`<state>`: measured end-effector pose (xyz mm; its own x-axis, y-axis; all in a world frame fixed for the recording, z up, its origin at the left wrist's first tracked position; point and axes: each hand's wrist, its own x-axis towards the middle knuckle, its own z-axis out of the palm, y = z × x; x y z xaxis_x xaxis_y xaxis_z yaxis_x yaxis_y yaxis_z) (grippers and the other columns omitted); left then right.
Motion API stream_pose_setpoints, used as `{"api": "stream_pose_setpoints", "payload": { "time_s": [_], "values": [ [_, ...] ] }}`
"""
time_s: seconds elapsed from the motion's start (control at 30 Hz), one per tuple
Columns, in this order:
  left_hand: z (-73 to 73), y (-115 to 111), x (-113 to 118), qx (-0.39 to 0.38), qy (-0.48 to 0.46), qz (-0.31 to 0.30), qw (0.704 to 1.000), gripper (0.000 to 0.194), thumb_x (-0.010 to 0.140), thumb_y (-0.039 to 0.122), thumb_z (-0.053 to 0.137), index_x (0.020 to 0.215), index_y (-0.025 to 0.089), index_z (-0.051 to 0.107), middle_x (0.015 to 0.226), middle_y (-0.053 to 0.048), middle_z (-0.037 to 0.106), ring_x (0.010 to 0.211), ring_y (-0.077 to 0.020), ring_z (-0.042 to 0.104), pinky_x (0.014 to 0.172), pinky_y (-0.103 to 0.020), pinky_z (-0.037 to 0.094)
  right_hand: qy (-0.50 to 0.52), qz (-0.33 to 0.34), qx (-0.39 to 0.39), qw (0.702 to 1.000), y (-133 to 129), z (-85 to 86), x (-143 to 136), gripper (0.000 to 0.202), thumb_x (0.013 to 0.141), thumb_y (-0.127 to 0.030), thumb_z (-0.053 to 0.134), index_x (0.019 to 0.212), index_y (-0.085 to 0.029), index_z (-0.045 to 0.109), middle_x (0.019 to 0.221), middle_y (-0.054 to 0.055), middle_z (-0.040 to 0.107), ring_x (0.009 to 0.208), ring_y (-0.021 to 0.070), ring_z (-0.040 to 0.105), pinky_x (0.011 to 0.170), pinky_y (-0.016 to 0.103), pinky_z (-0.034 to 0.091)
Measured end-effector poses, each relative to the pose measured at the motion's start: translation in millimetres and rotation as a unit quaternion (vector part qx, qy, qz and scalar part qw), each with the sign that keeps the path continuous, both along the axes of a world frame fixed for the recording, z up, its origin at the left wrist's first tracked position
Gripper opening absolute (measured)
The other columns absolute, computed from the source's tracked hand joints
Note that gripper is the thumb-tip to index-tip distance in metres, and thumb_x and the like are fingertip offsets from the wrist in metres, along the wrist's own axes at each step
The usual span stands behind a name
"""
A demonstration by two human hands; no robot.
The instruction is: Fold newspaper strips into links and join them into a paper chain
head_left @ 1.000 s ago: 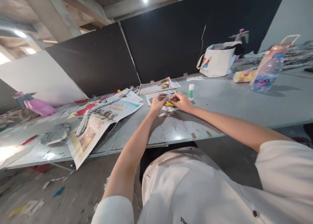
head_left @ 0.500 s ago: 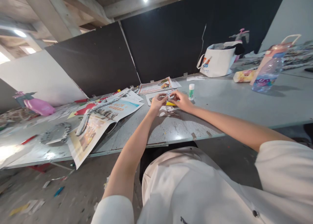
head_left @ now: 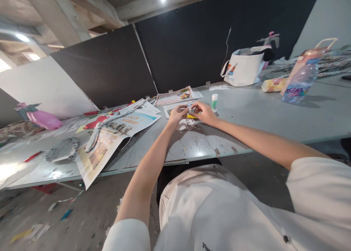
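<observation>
White bag: the bag (head_left: 241, 73) stands upright at upper right of the frame on the table (head_left: 246, 115); a black thing (head_left: 268, 54) pokes over its right rim, and what lies deeper is hidden.
Bottle: the clear bottle (head_left: 301, 83) stands at right of the frame, blue cap on, purple-pink label around it; I cannot tell whether it holds liquid.
Tumbler: the pink tumbler (head_left: 306, 56) is just behind the bottle, partly covered by it, with a pale handle loop on top; its inside does not show.
Sprayer: a pink sprayer (head_left: 45, 119) sits at the left of the frame, its contents not visible.
Glue stick: the glue stick (head_left: 214, 103) is upright, green and white with a white top, just beyond the hands.
Paper piece: the paper piece (head_left: 189, 110) is at the centre of the frame, small and whitish, largely covered by fingers; its exact form is too small to tell.
Below it: a yellow piece (head_left: 191, 116) and a white printed sheet (head_left: 187, 124) with dark characters.
Left hand: the left hand (head_left: 177, 115) pinches the paper piece, fingers bent.
Right hand: the right hand (head_left: 204, 113) pinches it from the other side.
</observation>
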<state>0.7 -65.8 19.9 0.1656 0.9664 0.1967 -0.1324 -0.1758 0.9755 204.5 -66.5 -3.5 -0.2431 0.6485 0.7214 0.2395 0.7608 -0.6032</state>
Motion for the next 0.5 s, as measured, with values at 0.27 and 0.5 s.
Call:
{"api": "stream_pose_setpoints", "payload": {
  "time_s": [0.27,0.5],
  "values": [
    [-0.8,1.6,-1.2,-0.021,0.021,-0.025,0.999,0.046,0.082,0.037,0.100,0.116,0.015,0.076,0.082,-0.002,0.075,0.069,-0.0107,0.069,0.074,-0.026,0.057,0.006,-0.014,0.021,1.000,1.0,0.1,-0.6,0.056,0.093,-0.082,0.076,0.100,-0.028,0.065,0.088,0.003,0.070,0.071,0.0208,0.062,0.071,0.039,0.053],
    [-3.3,2.4,0.8,-0.017,0.038,-0.042,0.998,0.044,0.084,0.035,0.099,0.115,0.014,0.075,0.087,-0.005,0.079,0.077,-0.0167,0.078,0.081,-0.031,0.063,-0.009,-0.030,0.018,0.999,-1.4,-0.1,-1.0,0.060,0.094,-0.086,0.072,0.088,-0.028,0.058,0.080,0.002,0.066,0.070,0.0211,0.061,0.068,0.038,0.050]
  ]
}}
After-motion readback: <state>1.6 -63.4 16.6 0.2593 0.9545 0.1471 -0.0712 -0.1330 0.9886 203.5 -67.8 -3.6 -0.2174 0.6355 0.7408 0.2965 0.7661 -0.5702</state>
